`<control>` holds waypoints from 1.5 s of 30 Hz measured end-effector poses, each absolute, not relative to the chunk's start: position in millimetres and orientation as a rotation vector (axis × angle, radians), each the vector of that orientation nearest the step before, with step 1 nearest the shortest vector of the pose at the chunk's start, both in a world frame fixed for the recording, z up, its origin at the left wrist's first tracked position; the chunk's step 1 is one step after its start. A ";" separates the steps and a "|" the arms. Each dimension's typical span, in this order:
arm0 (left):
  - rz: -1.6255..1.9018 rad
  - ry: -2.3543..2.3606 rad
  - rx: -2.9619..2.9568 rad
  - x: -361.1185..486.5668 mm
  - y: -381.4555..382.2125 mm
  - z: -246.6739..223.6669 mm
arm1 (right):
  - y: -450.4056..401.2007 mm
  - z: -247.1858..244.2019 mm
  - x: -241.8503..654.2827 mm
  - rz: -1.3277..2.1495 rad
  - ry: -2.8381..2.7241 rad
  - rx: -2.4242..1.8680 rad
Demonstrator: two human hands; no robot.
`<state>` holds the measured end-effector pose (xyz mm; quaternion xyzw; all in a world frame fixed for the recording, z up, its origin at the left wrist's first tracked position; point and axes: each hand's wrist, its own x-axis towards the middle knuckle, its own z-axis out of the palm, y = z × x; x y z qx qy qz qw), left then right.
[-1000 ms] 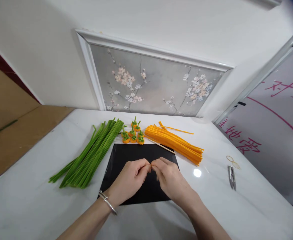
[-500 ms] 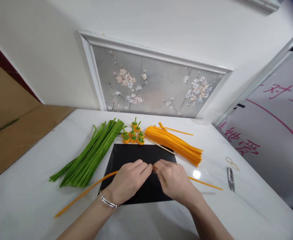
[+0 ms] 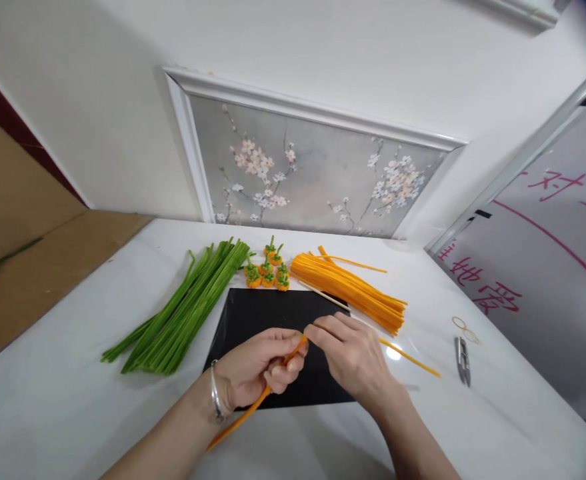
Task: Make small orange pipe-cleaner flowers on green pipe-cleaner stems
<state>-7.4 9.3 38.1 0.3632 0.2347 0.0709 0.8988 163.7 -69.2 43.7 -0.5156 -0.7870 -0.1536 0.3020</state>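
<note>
Orange pipe cleaners (image 3: pixel 257 404) run through both of my hands, above a black mat (image 3: pixel 267 310). My left hand (image 3: pixel 270 363) is turned partly palm up, its thumb and fingers closed on the orange strand, whose tail hangs toward the table's front. Close against it, my right hand (image 3: pixel 345 343) pinches the same strand near its middle, back of the hand toward me. Another orange end sticks out beyond the right hand. Whether this is one stem or several twisted together, I cannot tell; the fingers cover the joint.
Behind the mat stand several small orange pumpkin-like figures with green tops (image 3: pixel 267 267). Green pipe cleaners (image 3: pixel 187 310) lie at left, an orange bundle (image 3: pixel 347 283) at right beside a thin stick (image 3: pixel 325 295). Thread snips (image 3: pixel 463 360) and thin rings (image 3: pixel 465 328) lie far right.
My left hand has rolled from palm down to partly palm up, and the strand's left tail has swung inward toward the front. My right hand stays near its place, still pinching.
</note>
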 end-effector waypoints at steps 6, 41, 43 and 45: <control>0.218 0.483 0.781 -7.1 10.2 38.7 | -72.0 44.0 165.7 -0.492 -2.102 -1.411; 0.433 0.778 1.655 -4.9 7.9 50.6 | -71.3 39.8 167.9 -0.354 -2.152 -1.463; 0.345 0.795 1.490 -7.0 8.3 52.7 | -69.4 36.9 167.9 -0.475 -2.166 -1.405; 0.290 0.772 1.360 -8.9 8.2 54.0 | -68.9 36.3 168.0 -0.516 -2.180 -1.385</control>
